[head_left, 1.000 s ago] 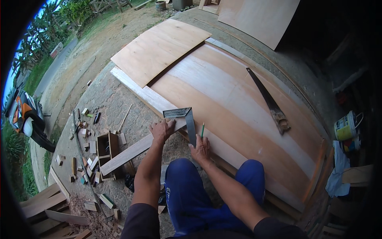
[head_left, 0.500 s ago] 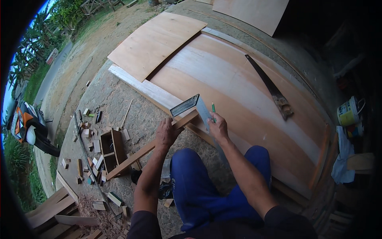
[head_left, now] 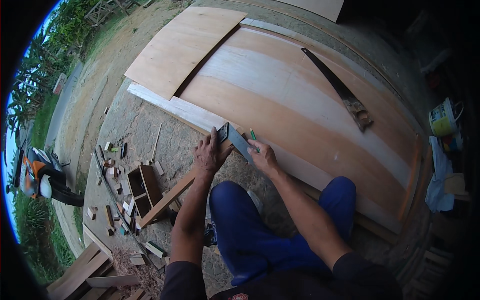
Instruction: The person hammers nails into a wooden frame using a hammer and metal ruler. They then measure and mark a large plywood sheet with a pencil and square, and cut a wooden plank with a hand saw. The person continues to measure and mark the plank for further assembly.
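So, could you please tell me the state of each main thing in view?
Wood strip: slanting, held in the left grip
Try square: held against the wood strip's upper part
Green pencil: held in the right grip
Handsaw: lying unheld on the framed panel
Framed panel: lying flat, partly covered
Plywood sheet: lying across the panel's far-left end
Divided wooden box: open
Motorcycle: parked, riderless

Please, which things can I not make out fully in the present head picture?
In the head view:
- Slender green pencil: lower end hidden by the right hand.
- Long, narrow brown wooden strip: part hidden by the left hand.
- Open brown wooden box: contents too dark and small to tell.
- Flat pale plywood sheet: cut off by the top edge.
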The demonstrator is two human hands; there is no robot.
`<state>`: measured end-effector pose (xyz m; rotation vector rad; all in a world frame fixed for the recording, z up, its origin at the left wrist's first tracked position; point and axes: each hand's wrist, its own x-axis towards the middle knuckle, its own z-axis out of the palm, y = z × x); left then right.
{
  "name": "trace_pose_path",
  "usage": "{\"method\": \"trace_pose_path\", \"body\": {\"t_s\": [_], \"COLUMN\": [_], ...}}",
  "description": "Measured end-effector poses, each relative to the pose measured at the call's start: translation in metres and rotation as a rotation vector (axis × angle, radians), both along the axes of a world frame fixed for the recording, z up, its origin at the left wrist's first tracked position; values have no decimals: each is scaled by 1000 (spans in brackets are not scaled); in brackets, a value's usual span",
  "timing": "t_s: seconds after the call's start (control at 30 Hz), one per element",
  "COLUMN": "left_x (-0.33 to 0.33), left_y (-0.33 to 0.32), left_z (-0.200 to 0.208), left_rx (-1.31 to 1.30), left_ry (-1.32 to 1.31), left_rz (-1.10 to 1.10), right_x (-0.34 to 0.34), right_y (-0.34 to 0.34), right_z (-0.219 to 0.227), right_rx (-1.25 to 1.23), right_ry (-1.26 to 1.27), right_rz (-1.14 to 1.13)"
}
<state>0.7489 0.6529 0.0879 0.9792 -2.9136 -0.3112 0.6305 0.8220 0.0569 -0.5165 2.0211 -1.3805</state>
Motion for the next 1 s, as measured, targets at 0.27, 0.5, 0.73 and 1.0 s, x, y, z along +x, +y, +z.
{"method": "trace_pose_path", "body": {"t_s": [0.27,0.5,0.73,1.0], "left_x": [-4,-2,-2,4], "left_y": [0,-2,-3,-5], "left_z": [-9,-13,-15,-6], "left_rx": [-107,-166,-189,-140], "left_ry": [17,8,22,40], "left_rz": [-129,-182,-210,-229], "right_x": [-7,-8,-10,-26], "right_y": [5,2,4,2], "right_z": [-3,5,0,53], "right_rx": [-64,-50,-36,271], "right_ry": [-48,-142,-50,566], "right_rz": [-40,-63,-45,134]}}
